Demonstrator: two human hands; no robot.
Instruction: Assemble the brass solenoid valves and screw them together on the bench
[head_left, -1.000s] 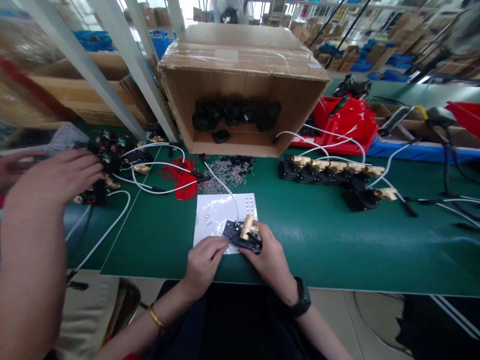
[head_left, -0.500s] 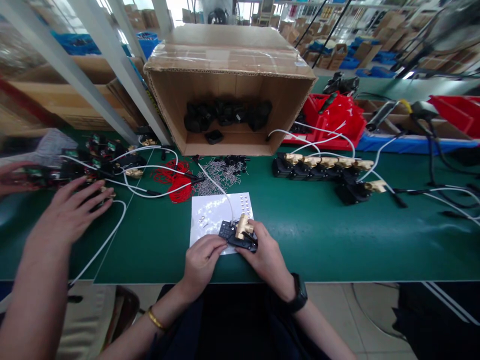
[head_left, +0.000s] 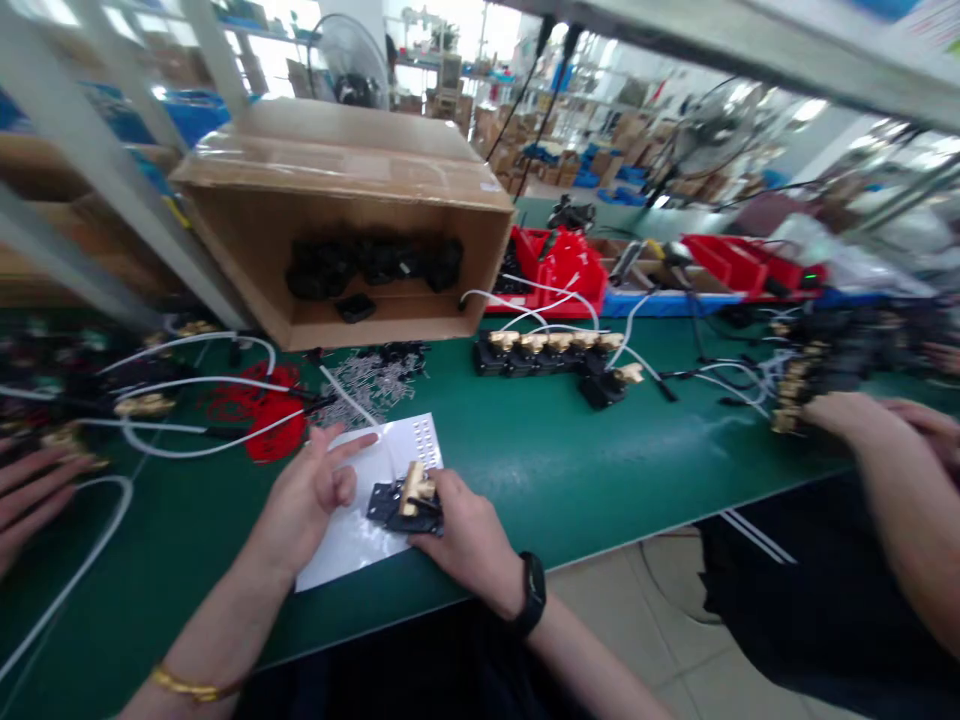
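My right hand (head_left: 469, 535) grips the right end of a black valve unit (head_left: 386, 507) with a brass tee-shaped fitting (head_left: 412, 490) on top. A white cable runs from the unit toward the back. The unit rests over a white sheet (head_left: 337, 560) on the green table. My left hand (head_left: 304, 495) is off the unit, over the sheet's left part, with fingers apart and partly curled; nothing shows in it. Small metal parts (head_left: 425, 440) lie in rows at the sheet's far right corner. Just beyond the sheet are a pile of screws (head_left: 367, 385) and red rings or bands (head_left: 262, 415).
A cardboard box (head_left: 345, 180) with black parts stands behind. Finished-looking valve units (head_left: 547, 355) line up right of it, before red bins (head_left: 566, 275). Co-workers' hands are at both sides: one hand (head_left: 34, 495) at left, another's arm (head_left: 892, 470) at right.
My left hand has let go of the valve unit and moved left and forward, its fingers opening. My right hand keeps hold. The view has turned to the right, bringing in another co-worker's arms.
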